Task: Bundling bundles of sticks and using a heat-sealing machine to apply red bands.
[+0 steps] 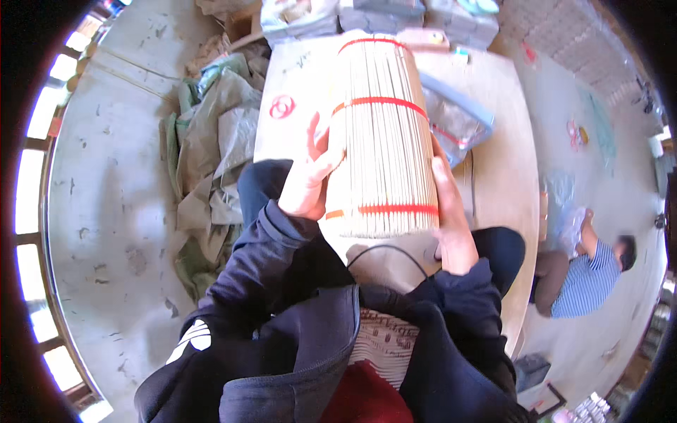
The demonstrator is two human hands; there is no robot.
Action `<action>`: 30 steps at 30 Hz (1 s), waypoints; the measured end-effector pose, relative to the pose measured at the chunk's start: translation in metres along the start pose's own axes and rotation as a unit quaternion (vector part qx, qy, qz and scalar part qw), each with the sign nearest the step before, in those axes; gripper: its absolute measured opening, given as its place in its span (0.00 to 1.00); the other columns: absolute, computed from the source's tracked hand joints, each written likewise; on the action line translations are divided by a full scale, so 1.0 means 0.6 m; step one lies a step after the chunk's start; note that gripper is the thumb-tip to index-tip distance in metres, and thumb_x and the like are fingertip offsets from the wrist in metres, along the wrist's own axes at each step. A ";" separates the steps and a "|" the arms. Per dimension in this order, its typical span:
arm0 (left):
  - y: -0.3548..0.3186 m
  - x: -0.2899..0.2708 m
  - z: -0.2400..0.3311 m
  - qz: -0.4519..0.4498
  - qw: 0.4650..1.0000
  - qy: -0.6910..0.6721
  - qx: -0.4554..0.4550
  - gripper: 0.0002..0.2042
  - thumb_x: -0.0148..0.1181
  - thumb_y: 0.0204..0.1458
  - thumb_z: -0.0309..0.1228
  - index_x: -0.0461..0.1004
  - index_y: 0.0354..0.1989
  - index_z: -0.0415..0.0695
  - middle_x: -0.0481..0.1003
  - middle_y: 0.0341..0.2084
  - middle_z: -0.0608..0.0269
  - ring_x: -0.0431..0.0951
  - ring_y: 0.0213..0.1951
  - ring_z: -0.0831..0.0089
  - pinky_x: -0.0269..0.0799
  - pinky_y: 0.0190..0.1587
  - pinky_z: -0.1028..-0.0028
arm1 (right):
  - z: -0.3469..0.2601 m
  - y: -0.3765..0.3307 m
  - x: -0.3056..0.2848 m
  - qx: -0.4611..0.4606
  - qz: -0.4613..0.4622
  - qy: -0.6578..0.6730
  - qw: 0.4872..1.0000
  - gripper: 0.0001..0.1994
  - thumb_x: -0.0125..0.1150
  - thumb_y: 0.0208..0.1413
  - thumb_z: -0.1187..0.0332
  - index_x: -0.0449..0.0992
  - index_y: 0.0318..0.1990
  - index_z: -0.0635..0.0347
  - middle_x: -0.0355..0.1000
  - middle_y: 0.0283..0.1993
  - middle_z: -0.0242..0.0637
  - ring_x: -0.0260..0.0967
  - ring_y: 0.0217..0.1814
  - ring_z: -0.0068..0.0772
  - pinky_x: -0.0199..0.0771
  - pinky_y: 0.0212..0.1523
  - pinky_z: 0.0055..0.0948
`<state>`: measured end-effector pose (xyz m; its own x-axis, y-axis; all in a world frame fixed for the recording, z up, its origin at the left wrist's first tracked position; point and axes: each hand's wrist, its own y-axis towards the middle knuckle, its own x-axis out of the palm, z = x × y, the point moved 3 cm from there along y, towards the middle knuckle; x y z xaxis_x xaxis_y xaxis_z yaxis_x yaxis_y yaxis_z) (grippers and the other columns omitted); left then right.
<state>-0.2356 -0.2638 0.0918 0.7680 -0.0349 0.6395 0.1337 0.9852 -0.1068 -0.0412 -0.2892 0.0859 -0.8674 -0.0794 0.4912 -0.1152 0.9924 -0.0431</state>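
Note:
A thick, rounded bundle of thin pale sticks or strips point(384, 155), bound by three red bands, stands or leans in front of me over the table. My left hand point(310, 176) presses its left side, thumb against the strips and the other fingers pointing up and apart. Along the right side lies my right hand point(453, 211), its fingers partly hidden behind the bundle. The bundle is held between both hands. Left of it on the table lies a small loop of red band point(282, 106).
The pale table point(504, 141) carries a blue-grey tray point(455, 116) behind the bundle. Wrapped packs point(300, 20) line its far edge. Crumpled sacks point(218, 141) lie on the floor at left. A dark cable point(388, 248) curves near my lap. A person in a striped shirt point(585, 282) sits at right.

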 end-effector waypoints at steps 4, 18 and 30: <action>0.017 -0.003 0.019 -0.135 0.968 -0.187 -0.103 0.35 0.64 0.47 0.38 0.55 0.63 0.41 0.63 0.58 0.54 0.65 0.57 0.63 0.59 0.60 0.65 | -0.073 -0.004 0.050 -0.147 -0.067 -0.217 0.963 0.37 0.51 0.58 0.56 0.39 0.68 0.63 0.45 0.68 0.45 0.40 0.71 0.37 0.44 0.67 0.34; 0.042 -0.023 0.007 -0.239 0.937 -0.216 -0.133 0.37 0.51 0.50 0.58 0.58 0.61 0.42 0.66 0.56 0.55 0.72 0.52 0.63 0.67 0.55 0.64 | -0.203 -0.069 0.103 -0.149 -0.105 -0.358 0.916 0.34 0.66 0.48 0.68 0.55 0.61 0.66 0.67 0.45 0.38 0.64 0.49 0.28 0.62 0.55 0.28; 0.047 -0.044 0.012 -0.159 0.966 -0.186 -0.089 0.35 0.55 0.50 0.54 0.61 0.60 0.42 0.67 0.55 0.56 0.72 0.50 0.62 0.66 0.55 0.64 | -0.158 -0.123 0.180 -0.248 -0.110 -0.598 0.754 0.40 0.73 0.35 0.73 0.59 0.60 0.55 0.66 0.37 0.34 0.67 0.42 0.28 0.70 0.49 0.28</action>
<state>-0.2563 -0.2341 0.0774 0.3978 -0.2349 0.8869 0.4568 0.8890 0.0306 -0.0805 -0.3620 0.2248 -0.7034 0.0196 -0.7105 -0.3825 0.8321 0.4017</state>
